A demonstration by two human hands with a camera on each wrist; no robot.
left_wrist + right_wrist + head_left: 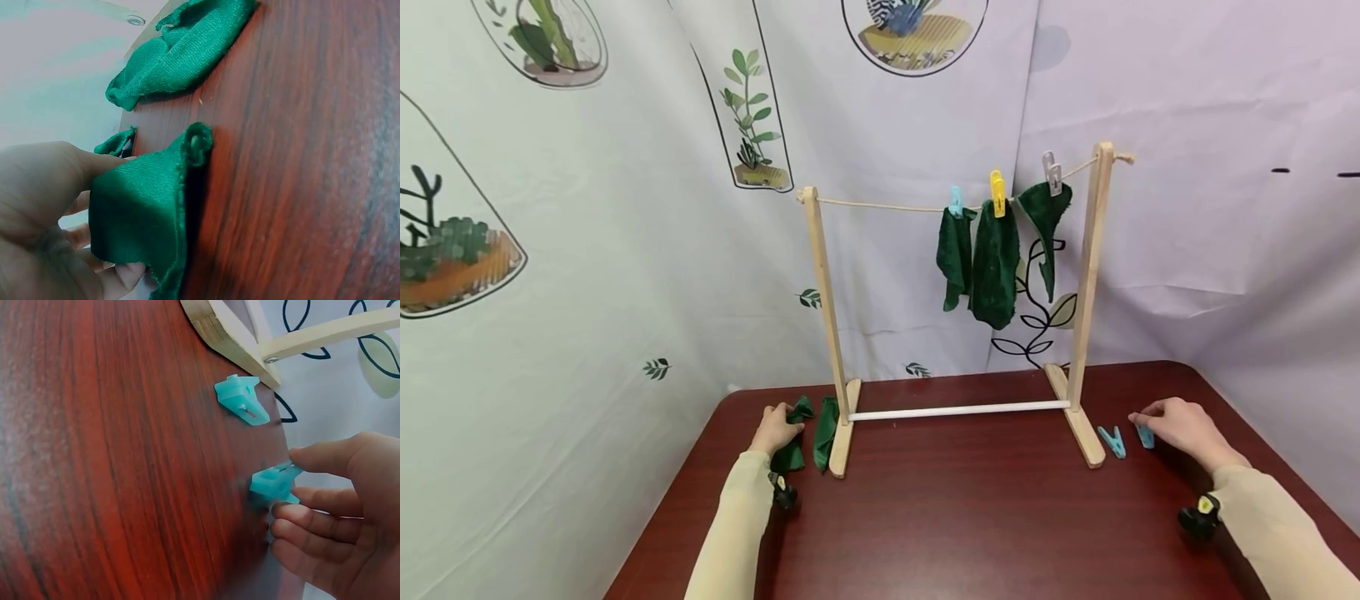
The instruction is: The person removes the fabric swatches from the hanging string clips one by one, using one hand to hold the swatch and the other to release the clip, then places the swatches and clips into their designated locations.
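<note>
Left hand: the left hand (777, 427) is gripping a green cloth (140, 219) at the near left of the counter (970, 517), thumb on top and fingers curling underneath, so it is clamped on the fabric.
Right hand: the right hand (1183, 429) is pinching a blue peg (275, 483) between thumb and fingertips at the near right of the counter; the peg is still touching the wood.
Spare peg: a second blue peg (1112, 441) is lying just beside the held one, near the foot of the rack (1086, 275).
Spare cloth: a second green cloth (826, 432) is lying against the rack's left foot, just beside the gripped one.
Farther back: three green cloths (992, 262) are hanging from the string (880, 205), each under its own peg, bunched toward the right post.
Backdrop: a plant-printed sheet (625, 208) is hanging behind everything.
Risk: the peg is being held by its tip, so it could slip or flick away; the bunched cloth could drag its neighbour along, and a tug on the string could rock the light rack.
Views: only the head camera is showing the rack and hanging cloths; the left wrist camera is showing the thumb-and-finger grip on the fabric; the right wrist camera is showing the pinch on the peg.
</note>
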